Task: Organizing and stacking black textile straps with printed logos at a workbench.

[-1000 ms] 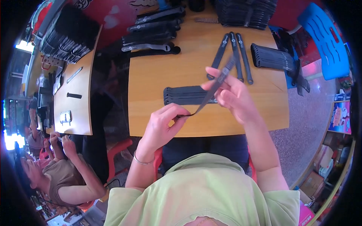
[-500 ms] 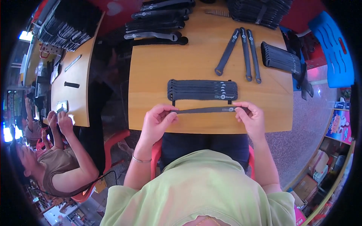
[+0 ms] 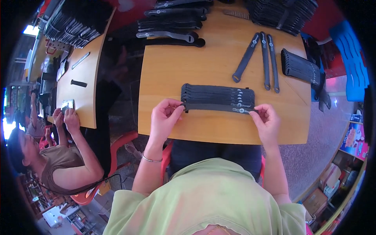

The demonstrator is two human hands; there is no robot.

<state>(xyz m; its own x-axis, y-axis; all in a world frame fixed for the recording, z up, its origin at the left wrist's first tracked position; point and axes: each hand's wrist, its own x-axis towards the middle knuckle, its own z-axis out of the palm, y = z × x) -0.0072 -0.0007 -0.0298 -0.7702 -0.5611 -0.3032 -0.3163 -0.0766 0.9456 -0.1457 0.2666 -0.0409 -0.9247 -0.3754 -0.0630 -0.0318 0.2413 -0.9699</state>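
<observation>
A dark grey strap (image 3: pixel 215 107) is stretched level between my hands, lying along the near edge of an overlapped row of similar straps (image 3: pixel 213 93). My left hand (image 3: pixel 166 118) pinches its left end between thumb and fingers. At the printed right end, my right hand (image 3: pixel 267 122) has a pinch grip too. A dark band shows from beneath the row near its left end. Beyond, to the right, three loose straps (image 3: pixel 265 62) with holed ends lie fanned out on the wooden table (image 3: pixel 168 70).
A bundle of straps (image 3: pixel 300 65) lies at the table's right edge. More straps (image 3: pixel 170 35) are piled at the far left, and a big stack (image 3: pixel 282 15) stands at the far right. Another person (image 3: pixel 74 164) works at a side table (image 3: pixel 84 103) on the left.
Both hands have carried the strap away from me, from the bare wood near the table's front edge onto the near side of the row. The view has shifted slightly.
</observation>
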